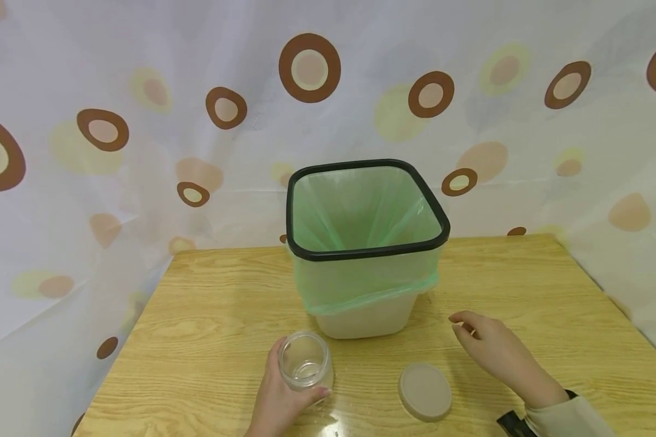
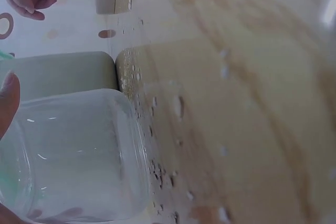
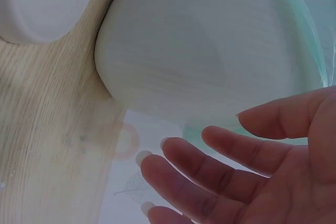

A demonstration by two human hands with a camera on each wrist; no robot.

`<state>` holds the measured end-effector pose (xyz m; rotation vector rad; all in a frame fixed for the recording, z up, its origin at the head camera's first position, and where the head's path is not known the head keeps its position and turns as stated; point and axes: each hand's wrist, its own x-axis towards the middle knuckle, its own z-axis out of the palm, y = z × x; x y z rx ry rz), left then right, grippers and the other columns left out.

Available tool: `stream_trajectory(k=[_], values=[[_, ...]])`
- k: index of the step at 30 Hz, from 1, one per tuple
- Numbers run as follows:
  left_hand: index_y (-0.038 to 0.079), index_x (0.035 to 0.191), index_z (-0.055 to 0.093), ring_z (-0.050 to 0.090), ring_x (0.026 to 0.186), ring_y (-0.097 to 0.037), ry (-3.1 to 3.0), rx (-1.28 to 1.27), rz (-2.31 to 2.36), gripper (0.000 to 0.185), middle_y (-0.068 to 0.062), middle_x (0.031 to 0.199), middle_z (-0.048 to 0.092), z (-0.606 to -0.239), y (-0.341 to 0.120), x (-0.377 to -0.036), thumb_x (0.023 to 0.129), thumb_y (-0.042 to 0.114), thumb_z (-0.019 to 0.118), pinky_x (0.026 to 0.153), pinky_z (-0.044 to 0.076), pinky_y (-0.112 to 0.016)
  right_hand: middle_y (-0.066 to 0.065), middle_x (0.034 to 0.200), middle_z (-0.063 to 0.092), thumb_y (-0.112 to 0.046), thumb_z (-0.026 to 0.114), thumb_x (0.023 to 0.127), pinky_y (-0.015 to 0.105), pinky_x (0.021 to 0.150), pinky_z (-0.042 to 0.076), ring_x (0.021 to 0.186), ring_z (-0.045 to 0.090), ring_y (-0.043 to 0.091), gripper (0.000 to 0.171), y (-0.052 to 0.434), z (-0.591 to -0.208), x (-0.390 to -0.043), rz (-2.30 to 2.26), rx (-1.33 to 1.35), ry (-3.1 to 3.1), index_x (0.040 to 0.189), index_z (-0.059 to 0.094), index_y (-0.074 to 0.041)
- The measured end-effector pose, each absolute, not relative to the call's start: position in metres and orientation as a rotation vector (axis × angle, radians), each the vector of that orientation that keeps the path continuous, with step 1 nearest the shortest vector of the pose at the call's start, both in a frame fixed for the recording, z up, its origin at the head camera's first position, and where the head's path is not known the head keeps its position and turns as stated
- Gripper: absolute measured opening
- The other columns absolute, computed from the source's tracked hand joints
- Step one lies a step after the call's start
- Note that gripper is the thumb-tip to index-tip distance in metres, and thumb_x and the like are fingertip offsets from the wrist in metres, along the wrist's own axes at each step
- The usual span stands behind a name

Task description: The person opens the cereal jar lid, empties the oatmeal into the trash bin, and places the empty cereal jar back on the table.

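My left hand (image 1: 281, 391) grips a clear, open-mouthed jar (image 1: 306, 361) at the front of the table, thumb on its near side and fingers round its left. In the left wrist view the jar (image 2: 79, 156) looks see-through and holds nothing visible. My right hand (image 1: 494, 349) hovers to the right with loosely bent fingers and nothing in them; the right wrist view shows the relaxed fingers (image 3: 205, 182) spread apart. A round beige lid (image 1: 425, 391) lies flat on the table between the hands.
Behind the jar stands a white bin (image 1: 366, 315) with a black rim (image 1: 369, 254) and a green liner bag (image 1: 361, 212) folded over its outside. Small droplets (image 2: 178, 106) dot the wooden table (image 1: 208, 315). A patterned sheet (image 1: 142, 73) hangs behind and along the sides.
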<state>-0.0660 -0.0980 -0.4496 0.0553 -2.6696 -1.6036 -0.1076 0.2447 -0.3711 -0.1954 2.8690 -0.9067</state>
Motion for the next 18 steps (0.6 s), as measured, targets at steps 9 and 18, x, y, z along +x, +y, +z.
stream_trajectory(k=[9,18], values=[[-0.002,0.148,0.019,0.038,0.129,-0.049,-2.688,-0.022,-1.308,0.128,-0.026,0.146,0.035,-0.452,-0.099,-0.067,0.053,0.041,0.093,0.099,0.037,-0.062,0.015,0.101,0.067,-0.013,0.049,0.1,0.043,0.068,0.052,0.087,0.064,0.028,0.032,0.246,-0.372,-0.109,-0.9,-0.187,2.839,0.122,0.059,0.008],[-0.006,0.15,0.011,0.024,0.135,-0.054,-2.68,0.023,-1.396,0.122,-0.03,0.152,0.023,-0.433,-0.099,-0.064,0.066,0.04,0.087,0.099,0.027,-0.07,0.012,0.099,0.067,-0.012,0.049,0.1,0.04,0.065,0.051,0.083,0.063,0.024,0.031,0.246,-0.371,-0.107,-0.891,-0.191,2.852,0.122,0.059,0.008]])
